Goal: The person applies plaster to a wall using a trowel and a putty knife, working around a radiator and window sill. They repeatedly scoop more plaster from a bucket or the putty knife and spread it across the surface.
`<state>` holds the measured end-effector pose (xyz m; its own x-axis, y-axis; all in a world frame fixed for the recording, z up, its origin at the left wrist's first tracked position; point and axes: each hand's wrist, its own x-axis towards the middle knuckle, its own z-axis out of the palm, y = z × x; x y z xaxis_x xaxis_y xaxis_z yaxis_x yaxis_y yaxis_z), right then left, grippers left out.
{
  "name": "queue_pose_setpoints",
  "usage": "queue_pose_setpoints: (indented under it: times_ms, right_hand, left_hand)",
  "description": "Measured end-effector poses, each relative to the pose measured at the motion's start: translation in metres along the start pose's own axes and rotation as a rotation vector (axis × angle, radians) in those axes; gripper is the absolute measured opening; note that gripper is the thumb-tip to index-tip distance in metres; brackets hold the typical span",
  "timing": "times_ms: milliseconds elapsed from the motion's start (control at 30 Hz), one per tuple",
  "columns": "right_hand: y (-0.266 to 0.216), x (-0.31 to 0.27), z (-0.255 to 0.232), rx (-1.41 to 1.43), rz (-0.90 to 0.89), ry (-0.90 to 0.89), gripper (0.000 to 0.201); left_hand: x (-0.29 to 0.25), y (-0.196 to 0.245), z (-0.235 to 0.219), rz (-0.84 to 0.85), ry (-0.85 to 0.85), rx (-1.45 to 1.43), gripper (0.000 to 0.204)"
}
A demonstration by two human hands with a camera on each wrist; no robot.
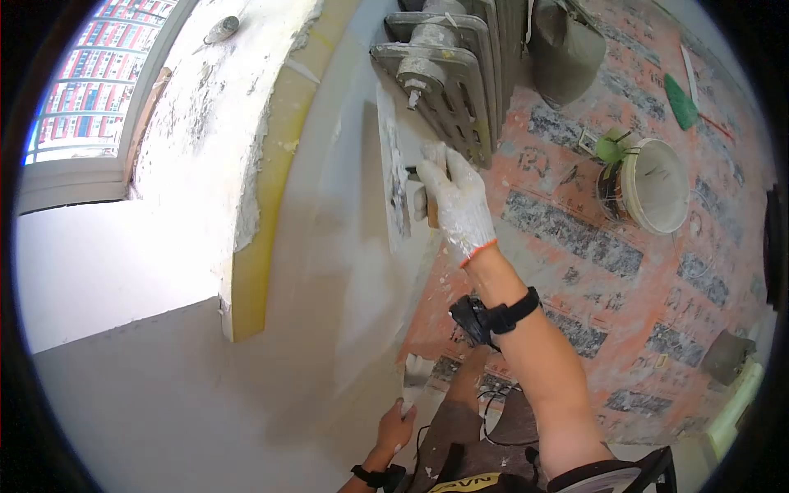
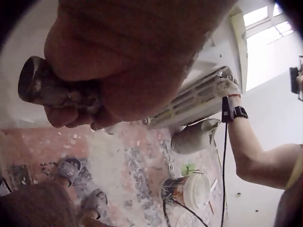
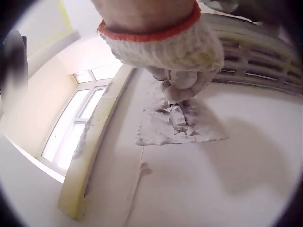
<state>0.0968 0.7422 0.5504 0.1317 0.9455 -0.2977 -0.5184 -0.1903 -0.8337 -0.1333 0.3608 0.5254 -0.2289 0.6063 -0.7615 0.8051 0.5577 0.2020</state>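
My right hand [image 1: 457, 197], in a white knit glove with an orange cuff, grips the handle of a plastering trowel [image 1: 394, 185]. Its flat blade lies along the white wall [image 1: 316, 255], just below the radiator. In the right wrist view, wet plaster is smeared over the back of the trowel [image 3: 158, 128]. Down near the wall's lower part, my bare left hand [image 1: 396, 427] holds a putty knife [image 1: 417, 371] with its wide blade upward. The left wrist view shows fingers curled round the knife's handle [image 2: 57, 90]; its blade is out of sight there.
A grey radiator [image 1: 452, 90] juts from the wall above the trowel. Beside it stands a grey sack [image 1: 567, 53]. A white bucket [image 1: 662, 187] and a green dustpan-like piece [image 1: 680, 103] are on the covered floor [image 1: 514, 177]. A yellow-edged sill [image 1: 275, 197] runs under the window.
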Motion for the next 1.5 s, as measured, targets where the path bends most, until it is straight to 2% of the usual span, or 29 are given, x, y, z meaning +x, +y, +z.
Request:
queue_pose_setpoints:
  times_ms: [233,333,400,467,600,700,767,800,867,900,933,967,1000,1033,1100,1133,1167,1200,1233,1300,1333,1367,1400,1433,1467,1500]
  right_hand:
    - [-0.008,0.020,0.030,0.057,-0.039,0.068,0.023]
    - [-0.015,0.023,0.044,0.009,-0.009,0.123,0.029]
    - [-0.014,0.028,0.046,-0.017,0.003,0.151,0.032]
    - [-0.006,0.036,0.047,-0.164,-0.128,0.204,0.034]
    - [-0.008,0.027,0.045,-0.171,-0.073,0.190,0.035]
    - [0.017,0.006,0.031,-0.302,-0.145,0.139,0.037]
    - [0.028,-0.014,0.006,-0.778,-0.498,-0.022,0.023]
    - [0.022,-0.023,-0.004,-0.776,-0.497,-0.017,0.023]
    - [0.005,-0.041,-0.026,-0.488,0.116,-0.170,0.034]
    - [0.000,-0.047,-0.040,-0.499,0.115,-0.167,0.034]
    - [-0.006,-0.051,-0.055,-0.386,0.248,-0.223,0.029]
    - [-0.012,-0.056,-0.067,-0.272,0.384,-0.276,0.025]
    - [-0.015,-0.061,-0.079,-0.292,0.385,-0.274,0.025]
    - [-0.016,-0.063,-0.091,-0.271,0.417,-0.332,0.030]
    - [-0.017,-0.071,-0.099,-0.267,0.455,-0.388,0.036]
    - [-0.018,-0.075,-0.101,-0.275,0.477,-0.479,0.036]
    - [-0.019,-0.077,-0.102,-0.280,0.501,-0.570,0.037]
    - [-0.020,-0.078,-0.100,-0.351,0.419,-0.693,0.033]
    - [-0.024,-0.078,-0.101,-0.360,0.423,-0.696,0.033]
    - [-0.029,-0.079,-0.104,-0.601,0.550,-0.740,0.028]
    - [-0.012,-0.079,-0.120,-0.592,0.399,-0.811,0.020]
    - [-0.001,-0.085,-0.137,-0.589,0.400,-0.816,0.020]
    - [-0.001,-0.088,-0.145,-0.605,0.536,-0.747,0.016]
    - [0.003,-0.092,-0.152,-0.620,0.673,-0.679,0.015]
    - [0.011,-0.100,-0.157,-0.508,0.736,-0.519,0.018]
    - [0.045,-0.114,-0.179,-0.243,0.777,-0.355,0.023]
  left_hand:
    - [0.006,-0.002,-0.010,-0.027,-0.043,-0.008,0.053]
    - [0.009,-0.009,-0.010,0.003,-0.037,-0.060,0.052]
    - [0.011,-0.011,-0.011,-0.033,-0.083,-0.071,0.051]
    - [0.013,-0.013,-0.014,-0.034,-0.081,-0.070,0.052]
    - [0.019,-0.016,-0.019,-0.011,-0.073,-0.050,0.052]
    - [0.025,-0.012,-0.021,-0.025,-0.055,-0.069,0.050]
    - [0.029,-0.011,-0.023,0.039,-0.016,-0.074,0.051]
    - [0.032,-0.010,-0.027,0.107,0.026,-0.087,0.051]
    - [0.035,0.010,-0.044,0.104,0.008,-0.099,0.051]
    - [0.036,0.023,-0.055,0.102,-0.008,-0.117,0.050]
    - [0.037,0.036,-0.066,0.107,-0.013,-0.130,0.050]
    - [0.036,0.049,-0.079,0.047,-0.122,-0.210,0.048]
    - [0.036,0.065,-0.092,-0.012,-0.232,-0.292,0.046]
    - [0.034,0.087,-0.107,-0.004,-0.240,-0.311,0.046]
    - [0.031,0.125,-0.136,-0.086,-0.428,-0.361,0.034]
    - [0.035,0.132,-0.140,-0.078,-0.436,-0.375,0.034]
    - [0.038,0.137,-0.143,0.092,-0.459,-0.464,0.032]
    - [0.041,0.141,-0.146,0.261,-0.474,-0.551,0.031]
    - [0.043,0.143,-0.149,0.263,-0.476,-0.561,0.031]
    - [0.043,0.146,-0.154,0.368,-0.372,-0.546,0.032]
    - [0.043,0.148,-0.152,0.366,-0.370,-0.547,0.032]
    - [0.043,0.151,-0.149,0.446,-0.231,-0.536,0.031]
    - [0.043,0.155,-0.147,0.521,-0.090,-0.521,0.030]
    - [0.041,0.161,-0.145,0.511,-0.083,-0.521,0.030]
    - [0.042,0.169,-0.143,0.491,0.006,-0.370,0.034]
    - [0.040,0.177,-0.138,0.464,0.093,-0.220,0.042]
